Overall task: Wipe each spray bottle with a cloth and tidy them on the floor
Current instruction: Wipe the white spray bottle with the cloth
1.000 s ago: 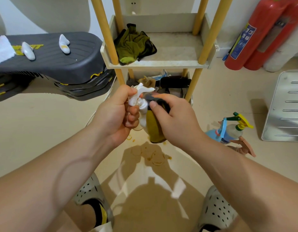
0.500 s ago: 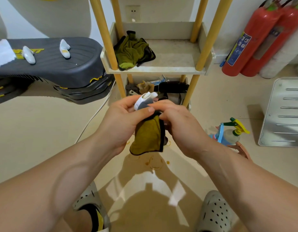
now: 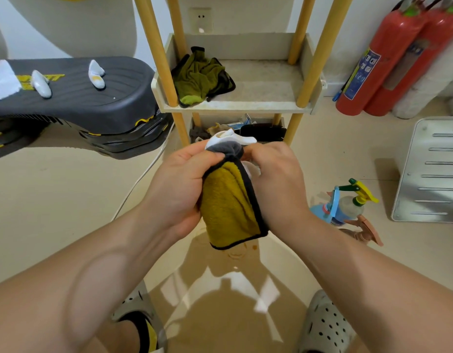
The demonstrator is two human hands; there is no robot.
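While the shelf tray (image 3: 235,108) holds a crumpled green cloth (image 3: 200,80), the left hand (image 3: 177,184) grips the yellow cloth (image 3: 228,205) wrapped round the white spray bottle (image 3: 235,138), right hand (image 3: 279,179) gripping the bottle alongside, held above the floor.

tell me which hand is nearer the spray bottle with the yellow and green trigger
Right. The right hand is just left of that spray bottle; the left hand is farther left, beyond the yellow cloth both grip.
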